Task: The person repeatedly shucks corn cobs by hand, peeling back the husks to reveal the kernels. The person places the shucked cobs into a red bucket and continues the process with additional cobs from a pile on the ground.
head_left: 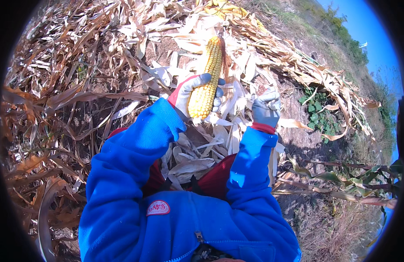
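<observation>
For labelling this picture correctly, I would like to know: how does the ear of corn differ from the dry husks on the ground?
Colour: the ear of corn is bright yellow; the dry husks are pale tan.
Shape: the ear is one thick, tapered piece covered in kernels; the husks are thin and papery.
Place: the left grip holds the ear; the husks lie scattered loosely.
Shared: sunlight falls on both.
</observation>
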`<action>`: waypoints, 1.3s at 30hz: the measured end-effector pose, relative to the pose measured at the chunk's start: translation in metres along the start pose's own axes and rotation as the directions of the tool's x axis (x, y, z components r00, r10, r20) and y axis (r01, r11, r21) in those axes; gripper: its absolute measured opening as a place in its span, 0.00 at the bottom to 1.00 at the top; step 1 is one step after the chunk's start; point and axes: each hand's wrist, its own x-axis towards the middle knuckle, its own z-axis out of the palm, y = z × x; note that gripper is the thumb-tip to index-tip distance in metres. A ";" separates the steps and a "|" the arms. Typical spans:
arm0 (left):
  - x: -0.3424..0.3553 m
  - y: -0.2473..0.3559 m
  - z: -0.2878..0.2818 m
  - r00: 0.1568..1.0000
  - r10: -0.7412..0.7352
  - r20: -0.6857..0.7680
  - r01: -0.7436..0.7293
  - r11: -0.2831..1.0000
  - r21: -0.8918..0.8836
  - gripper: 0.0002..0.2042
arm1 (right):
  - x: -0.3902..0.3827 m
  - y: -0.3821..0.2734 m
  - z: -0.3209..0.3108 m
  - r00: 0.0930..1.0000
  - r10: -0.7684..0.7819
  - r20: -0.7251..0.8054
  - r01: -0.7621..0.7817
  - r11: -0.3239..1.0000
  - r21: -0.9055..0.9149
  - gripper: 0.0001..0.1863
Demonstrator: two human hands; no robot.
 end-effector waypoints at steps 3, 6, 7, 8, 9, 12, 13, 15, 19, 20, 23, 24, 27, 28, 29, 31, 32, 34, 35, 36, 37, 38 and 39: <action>-0.006 -0.001 -0.001 0.997 -0.073 0.005 0.073 0.997 -0.016 0.27 | -0.004 -0.010 0.038 0.939 -0.343 -0.036 0.343 0.939 -0.014 0.50; -0.008 -0.010 0.004 0.980 -0.198 0.000 0.198 0.980 -0.002 0.28 | -0.015 0.019 0.033 0.959 -0.284 -0.005 0.222 0.760 -0.610 0.48; -0.005 -0.011 0.004 0.978 -0.207 0.020 0.206 0.978 0.035 0.28 | -0.018 0.034 0.026 0.979 -0.202 0.025 0.146 0.611 -0.778 0.45; -0.005 -0.016 0.003 0.975 -0.219 0.040 0.216 0.973 0.078 0.28 | -0.018 0.041 0.011 0.985 -0.136 0.107 0.156 0.434 -0.887 0.41; -0.004 -0.018 0.007 0.971 -0.229 0.065 0.220 0.968 0.121 0.29 | -0.016 0.052 0.004 0.984 -0.051 0.172 0.179 0.232 -0.956 0.36; -0.011 -0.015 0.014 0.968 -0.245 -0.058 0.248 0.885 0.395 0.25 | -0.024 0.069 0.007 0.984 0.179 -0.019 -0.072 0.296 -0.953 0.25; -0.012 -0.016 0.015 0.972 -0.214 -0.096 0.234 0.844 0.482 0.24 | -0.024 0.056 -0.004 0.973 0.224 -0.062 -0.095 0.142 -0.985 0.23; -0.012 -0.016 0.013 0.979 -0.173 -0.108 0.204 0.821 0.534 0.22 | -0.024 0.051 -0.002 0.990 0.106 -0.093 -0.093 -0.005 -0.996 0.15; -0.013 -0.004 -0.005 0.972 -0.199 -0.129 0.235 0.878 0.418 0.24 | -0.021 0.043 0.006 0.998 -0.026 0.059 0.061 0.105 -0.993 0.09; -0.012 -0.002 -0.004 0.973 -0.180 -0.143 0.220 0.908 0.358 0.25 | -0.019 0.037 0.008 0.995 -0.016 0.094 0.096 0.111 -0.989 0.08; -0.006 0.008 -0.002 0.993 -0.050 -0.109 0.072 0.974 0.215 0.29 | -0.020 0.023 0.016 0.998 -0.047 0.038 0.034 -0.087 -0.996 0.10; -0.006 0.012 -0.004 0.997 -0.036 -0.062 0.046 0.985 0.165 0.28 | -0.019 0.018 0.010 0.998 -0.040 -0.037 -0.040 -0.076 -0.996 0.11; -0.002 0.022 -0.013 0.998 -0.046 0.033 0.046 0.999 0.017 0.28 | 0.002 0.006 -0.014 0.931 0.108 -0.349 -0.110 -0.828 -0.550 0.18; -0.005 0.022 -0.013 0.999 -0.028 0.034 0.027 0.999 0.020 0.28 | 0.003 0.008 -0.034 0.952 0.136 -0.274 0.032 -0.935 -0.353 0.19; -0.005 0.021 -0.009 0.999 -0.013 0.046 0.012 1.000 0.021 0.29 | 0.005 0.006 -0.057 0.963 0.178 -0.200 0.157 -0.981 -0.118 0.21; -0.009 0.018 0.000 0.998 -0.042 0.037 0.041 0.999 0.006 0.29 | 0.022 -0.004 -0.075 0.973 0.063 -0.220 -0.015 -0.942 -0.337 0.26; -0.012 0.017 0.002 0.999 -0.046 0.027 0.046 0.999 -0.001 0.29 | 0.035 0.005 -0.071 0.967 0.019 -0.255 -0.144 -0.784 -0.603 0.27; -0.012 0.011 -0.007 0.998 -0.059 0.007 0.059 0.998 0.007 0.31 | 0.039 0.013 -0.058 0.966 0.078 -0.245 -0.230 -0.158 -0.960 0.28; -0.014 0.010 -0.011 0.996 -0.084 0.003 0.084 0.996 -0.023 0.32 | 0.045 0.029 -0.051 0.940 0.189 -0.286 -0.325 0.228 -0.918 0.28; -0.013 0.007 -0.017 0.991 -0.074 0.108 0.081 0.995 -0.059 0.32 | 0.036 0.064 -0.036 0.954 0.141 -0.265 -0.295 0.272 -0.916 0.29; -0.015 0.003 -0.014 0.983 -0.150 0.104 0.162 0.980 -0.119 0.32 | 0.027 0.092 -0.028 0.965 0.091 -0.247 -0.263 0.320 -0.910 0.31; -0.012 -0.008 -0.007 0.985 -0.172 0.030 0.175 0.974 -0.145 0.32 | 0.026 0.086 -0.037 0.933 0.274 -0.234 -0.335 0.415 -0.846 0.32; -0.009 -0.017 -0.002 0.979 -0.202 -0.034 0.193 0.965 -0.175 0.32 | 0.025 0.078 -0.045 0.867 0.452 -0.212 -0.432 0.468 -0.771 0.34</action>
